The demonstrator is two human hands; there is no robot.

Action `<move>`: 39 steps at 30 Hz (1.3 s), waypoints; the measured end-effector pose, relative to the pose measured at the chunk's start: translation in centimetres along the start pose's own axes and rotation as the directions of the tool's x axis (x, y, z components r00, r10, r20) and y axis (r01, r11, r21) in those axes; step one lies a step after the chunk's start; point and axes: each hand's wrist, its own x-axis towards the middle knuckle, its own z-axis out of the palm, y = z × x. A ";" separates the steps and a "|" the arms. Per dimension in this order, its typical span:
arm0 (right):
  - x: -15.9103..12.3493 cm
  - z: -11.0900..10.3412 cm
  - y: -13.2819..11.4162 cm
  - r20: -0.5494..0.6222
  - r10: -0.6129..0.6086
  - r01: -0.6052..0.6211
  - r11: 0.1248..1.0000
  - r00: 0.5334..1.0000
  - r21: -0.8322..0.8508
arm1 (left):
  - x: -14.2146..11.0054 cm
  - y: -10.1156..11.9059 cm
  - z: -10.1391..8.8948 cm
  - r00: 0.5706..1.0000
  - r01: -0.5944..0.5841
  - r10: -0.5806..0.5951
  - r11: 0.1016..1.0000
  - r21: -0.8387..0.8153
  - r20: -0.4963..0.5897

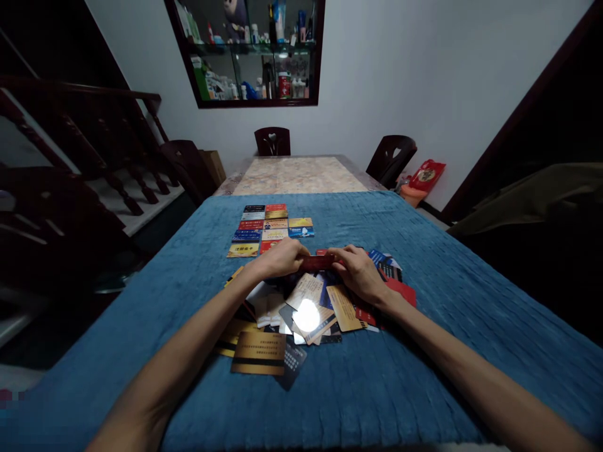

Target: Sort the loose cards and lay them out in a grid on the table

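Observation:
Between my two hands a dark red card [316, 263] is held by its ends, over a loose heap of plastic cards. My left hand [284, 256] pinches its left end, and my right hand [357, 271] grips the right end. Below it in the heap lie a gold card [344, 307], a cream card [305, 290] and a brown-gold card [259, 353] with a black stripe. A red card [401, 290] sticks out right of my right wrist. Beyond my left hand, cards lie in neat columns, among them a yellow card [244, 250] and a blue card [246, 236].
A blue cloth [377, 408] covers the near part of the table, with a patterned tabletop [301, 172] beyond it. Chairs stand round the far end, one chair [272, 142] in the middle. A red bag [428, 174] sits beyond the table's right side.

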 end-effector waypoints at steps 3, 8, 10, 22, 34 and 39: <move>0.0 0.1 0.0 -0.022 -0.003 0.003 1.000 1.000 -0.010 | 0.0 0.1 -0.1 1.000 -0.008 0.008 1.000 0.016 0.012; 0.0 0.1 0.1 -0.020 -0.004 0.004 1.000 1.000 -0.025 | 0.0 0.1 0.0 1.000 0.005 -0.004 0.997 0.075 -0.012; 0.1 0.1 0.2 -0.011 -0.019 0.018 0.999 1.000 -0.045 | 0.0 0.1 0.1 0.999 0.011 -0.007 0.996 0.088 -0.045; 1.1 0.1 -0.8 0.002 -0.159 0.151 0.936 0.987 -0.318 | -0.1 -0.9 -0.6 0.988 0.033 -0.025 0.998 0.055 -0.153; 2.1 0.8 -0.7 -0.125 -0.254 0.185 0.896 0.959 -0.404 | -0.1 -1.8 -0.4 0.971 0.062 -0.057 0.998 0.013 -0.232; 2.9 0.7 -0.1 -0.133 -0.283 0.210 0.893 0.950 -0.397 | -0.2 -1.8 -0.4 0.943 0.070 -0.059 0.997 0.022 -0.328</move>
